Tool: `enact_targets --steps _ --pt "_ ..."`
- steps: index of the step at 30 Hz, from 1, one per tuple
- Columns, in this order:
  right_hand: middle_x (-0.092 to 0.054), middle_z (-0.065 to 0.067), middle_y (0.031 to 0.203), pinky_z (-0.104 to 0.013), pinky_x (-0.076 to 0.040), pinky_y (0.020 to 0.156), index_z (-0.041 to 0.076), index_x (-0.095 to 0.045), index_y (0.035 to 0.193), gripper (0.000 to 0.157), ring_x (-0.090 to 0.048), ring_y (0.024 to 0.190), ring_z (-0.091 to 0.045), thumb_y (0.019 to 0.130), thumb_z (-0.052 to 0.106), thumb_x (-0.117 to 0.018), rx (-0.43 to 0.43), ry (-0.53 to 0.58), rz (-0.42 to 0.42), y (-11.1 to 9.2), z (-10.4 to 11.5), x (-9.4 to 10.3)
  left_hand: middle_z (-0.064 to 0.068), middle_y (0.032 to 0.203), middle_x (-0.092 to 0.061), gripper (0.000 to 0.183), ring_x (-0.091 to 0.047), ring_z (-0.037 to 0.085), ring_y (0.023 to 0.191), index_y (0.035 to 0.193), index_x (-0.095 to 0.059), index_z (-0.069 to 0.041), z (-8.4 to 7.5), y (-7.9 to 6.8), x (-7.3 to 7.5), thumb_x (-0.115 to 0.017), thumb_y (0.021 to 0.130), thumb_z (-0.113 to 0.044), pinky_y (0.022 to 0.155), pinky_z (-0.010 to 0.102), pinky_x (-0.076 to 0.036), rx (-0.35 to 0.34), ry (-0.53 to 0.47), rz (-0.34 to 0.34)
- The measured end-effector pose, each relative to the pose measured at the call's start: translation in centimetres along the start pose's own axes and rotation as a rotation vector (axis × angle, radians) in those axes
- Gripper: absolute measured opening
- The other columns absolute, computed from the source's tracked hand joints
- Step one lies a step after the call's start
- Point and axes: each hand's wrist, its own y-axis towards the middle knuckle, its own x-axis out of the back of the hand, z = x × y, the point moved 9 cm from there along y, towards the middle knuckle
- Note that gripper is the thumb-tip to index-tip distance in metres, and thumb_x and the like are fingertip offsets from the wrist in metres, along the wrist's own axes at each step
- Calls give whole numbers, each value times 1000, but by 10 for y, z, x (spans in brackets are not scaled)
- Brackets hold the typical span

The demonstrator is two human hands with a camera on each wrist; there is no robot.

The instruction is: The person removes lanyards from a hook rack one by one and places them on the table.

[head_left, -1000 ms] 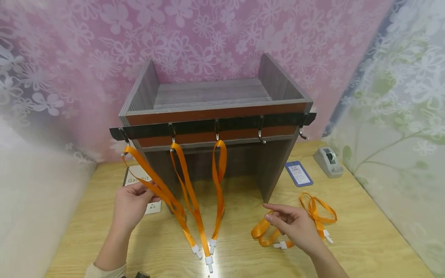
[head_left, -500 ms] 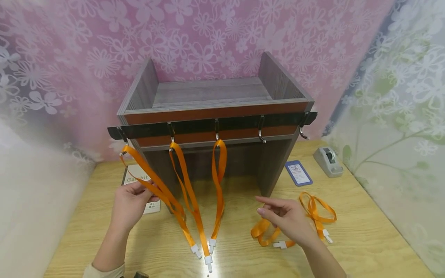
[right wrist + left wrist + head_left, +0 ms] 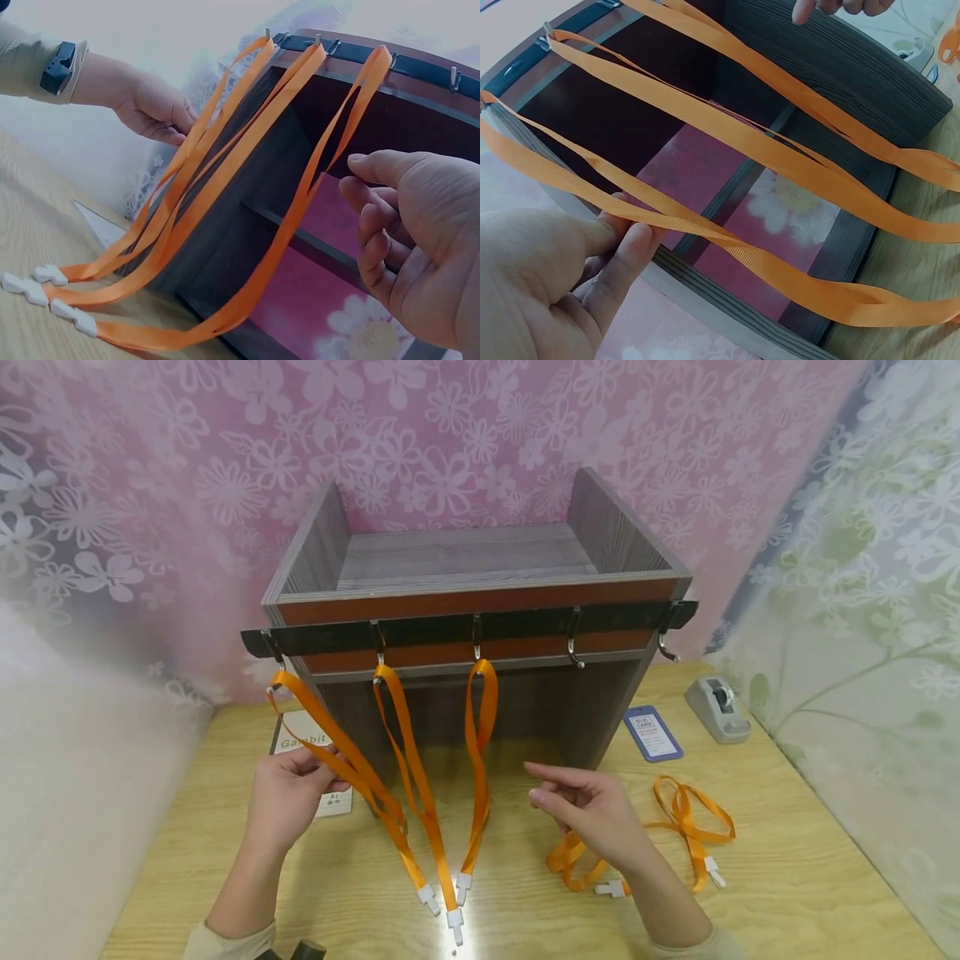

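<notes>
Three orange lanyards hang from the hook rail (image 3: 427, 632), their white clips reaching down over the table. My left hand (image 3: 288, 797) pinches the leftmost lanyard (image 3: 322, 714) between thumb and fingers, partway down its strap; the left wrist view shows the fingertips at the strap's edge. Beside it hang the middle lanyard (image 3: 405, 743) and the third lanyard (image 3: 480, 752). My right hand (image 3: 592, 818) hovers right of the third lanyard, fingers loosely bent and holding nothing. Below it a loose lanyard (image 3: 573, 864) lies on the table, partly hidden by the hand and forearm.
The rail runs along a grey wooden shelf unit (image 3: 465, 556); its two right hooks (image 3: 576, 652) are bare. On the table (image 3: 787, 877) at right lie another lanyard (image 3: 693, 831), a blue card holder (image 3: 654, 733) and a tape dispenser (image 3: 717, 710). A Gambit-labelled booklet (image 3: 303, 727) lies behind my left hand.
My right hand has moved left and slightly up, away from the loose lanyards toward the hanging ones. The left hand keeps its hold on the leftmost lanyard.
</notes>
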Motion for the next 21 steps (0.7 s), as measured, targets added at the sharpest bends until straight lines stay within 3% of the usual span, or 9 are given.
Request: enact_targets --steps 10,21 --pt "-64 2 82 -21 -39 45 -4 -68 125 32 -44 53 -7 95 9 -68 16 125 -16 32 1 -15 25 112 -71 27 -74 8 77 120 -68 7 -1 3 -1 -60 99 -7 73 29 -66 3 4 1" --pt "-67 8 83 -18 -37 45 -8 -67 122 33 -44 54 -4 91 6 -71 50 159 -21 48 6 -37 27 116 -69 26 -74 8 77 119 -69 7 1 -1 -1 -59 99 -6 74 30 -66 16 -5 -6"
